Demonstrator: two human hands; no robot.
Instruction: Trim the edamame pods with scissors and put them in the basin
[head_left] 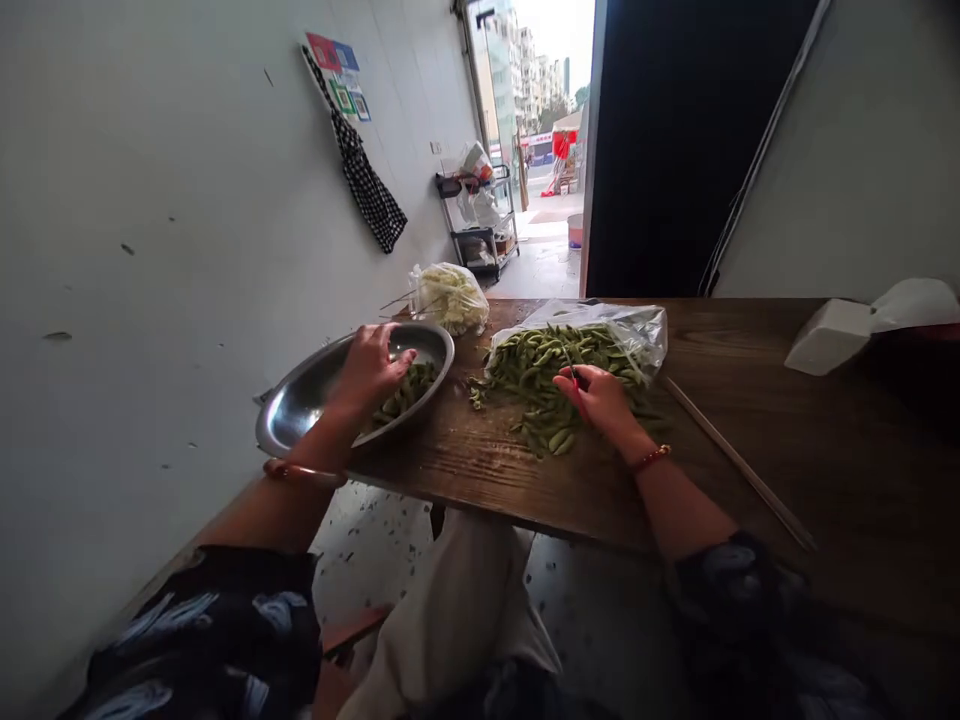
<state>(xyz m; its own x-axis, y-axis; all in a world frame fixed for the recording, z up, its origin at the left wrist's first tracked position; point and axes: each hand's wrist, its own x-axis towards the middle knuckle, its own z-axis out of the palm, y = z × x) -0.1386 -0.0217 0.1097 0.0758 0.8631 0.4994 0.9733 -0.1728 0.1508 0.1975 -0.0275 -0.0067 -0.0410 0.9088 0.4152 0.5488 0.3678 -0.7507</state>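
My left hand (373, 362) is over the wide metal bowl (289, 412), thumb apart from the fingers and no object visible in it. Green soybean pods (405, 392) lie in the right part of that bowl, partly hidden by the hand. My right hand (606, 400) grips a pair of red-handled scissors (577, 390), its blades pointing away from me over the pods. A large heap of green pods (532, 365) spreads from a clear plastic bag (651, 330) onto the wooden table.
A bag of pale vegetables (454, 300) stands behind the bowl, by the wall. Long wooden sticks (739, 462) lie on the wooden table (480, 465) right of my right hand. White tissues (832, 335) sit at the far right. Beyond the table is a shelf cart (480, 225).
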